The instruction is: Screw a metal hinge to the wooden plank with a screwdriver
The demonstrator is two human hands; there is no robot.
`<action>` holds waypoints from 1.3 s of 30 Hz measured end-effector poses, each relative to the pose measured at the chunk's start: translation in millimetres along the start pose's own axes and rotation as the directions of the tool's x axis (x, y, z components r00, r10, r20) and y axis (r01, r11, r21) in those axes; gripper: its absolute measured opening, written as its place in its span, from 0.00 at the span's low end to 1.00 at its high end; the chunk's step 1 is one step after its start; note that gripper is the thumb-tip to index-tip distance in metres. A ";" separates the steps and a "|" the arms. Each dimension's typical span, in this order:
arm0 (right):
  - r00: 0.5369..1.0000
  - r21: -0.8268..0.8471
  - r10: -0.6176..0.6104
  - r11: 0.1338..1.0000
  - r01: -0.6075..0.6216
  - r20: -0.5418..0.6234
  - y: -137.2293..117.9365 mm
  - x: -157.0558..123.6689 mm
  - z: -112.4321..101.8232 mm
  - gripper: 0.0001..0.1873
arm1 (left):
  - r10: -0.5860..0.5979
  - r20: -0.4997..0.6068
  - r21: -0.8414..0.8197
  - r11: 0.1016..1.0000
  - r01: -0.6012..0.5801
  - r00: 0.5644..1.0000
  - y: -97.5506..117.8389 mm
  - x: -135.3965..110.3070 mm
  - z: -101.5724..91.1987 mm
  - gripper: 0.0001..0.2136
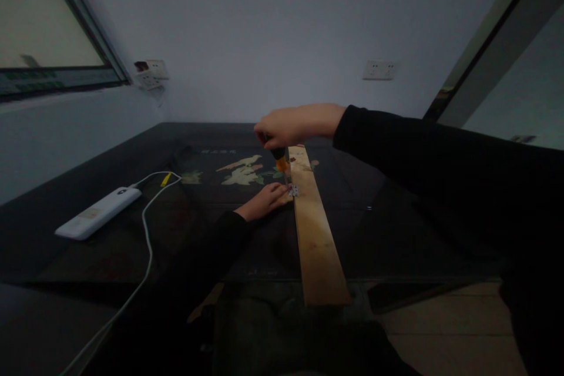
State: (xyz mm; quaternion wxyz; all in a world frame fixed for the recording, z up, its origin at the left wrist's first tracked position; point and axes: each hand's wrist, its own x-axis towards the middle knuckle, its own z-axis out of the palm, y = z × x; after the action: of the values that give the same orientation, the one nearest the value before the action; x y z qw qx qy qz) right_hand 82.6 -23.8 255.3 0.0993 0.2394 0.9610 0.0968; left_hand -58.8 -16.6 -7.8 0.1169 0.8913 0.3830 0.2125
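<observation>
- Dark tabletop (363, 241) under long tan wooden board (317, 235).
- Right hand (286, 125) above board, fingers gripping black-and-yellow screwdriver (281, 161).
- Left hand (263, 202) left of board; can't tell if fingers pinch.

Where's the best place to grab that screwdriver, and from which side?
Probably by its thick handle, from above, as the right hand does: the screwdriver stands nearly upright, handle on top, its thin shaft pointing down close to the left hand.
</observation>
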 end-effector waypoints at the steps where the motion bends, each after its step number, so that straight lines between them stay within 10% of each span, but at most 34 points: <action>1: 0.997 -0.067 0.048 0.996 -0.051 -0.057 -2.2 -0.3 2.4 0.18 | 0.004 -0.003 0.003 1.000 -0.004 1.000 -0.9 0.2 0.8 0.22; 6: 0.951 -0.256 0.163 0.939 -0.231 -0.263 -9.0 -1.5 14.2 0.27 | 0.012 -0.017 0.019 1.000 -0.012 1.000 -3.0 1.7 3.2 0.20; 13: 0.994 -0.075 0.083 0.993 -0.089 -0.074 1.2 -8.2 2.0 0.20 | -0.011 -0.007 0.007 1.000 0.012 1.000 0.9 0.6 1.0 0.20; 23: 0.951 -0.245 0.138 0.947 -0.208 -0.276 -3.6 1.1 17.9 0.26 | -0.019 -0.001 0.022 1.000 0.019 1.000 -2.0 2.3 3.6 0.19; 31: 0.997 -0.092 0.042 0.995 -0.036 0.070 5.3 -0.6 -3.2 0.19 | 0.019 -0.016 -0.002 1.000 -0.019 1.000 -0.5 0.9 2.1 0.19; 39: 0.979 -0.215 0.100 0.967 -0.137 -0.175 -4.1 0.8 7.2 0.22 | 0.006 -0.021 -0.005 1.000 -0.006 1.000 0.0 1.1 2.0 0.18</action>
State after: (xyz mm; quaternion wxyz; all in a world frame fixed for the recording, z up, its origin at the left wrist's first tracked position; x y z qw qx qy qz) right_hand 81.8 -26.0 247.3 0.0410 0.2750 0.9325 0.2305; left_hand -57.2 -16.0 -9.3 0.1143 0.8898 0.3811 0.2233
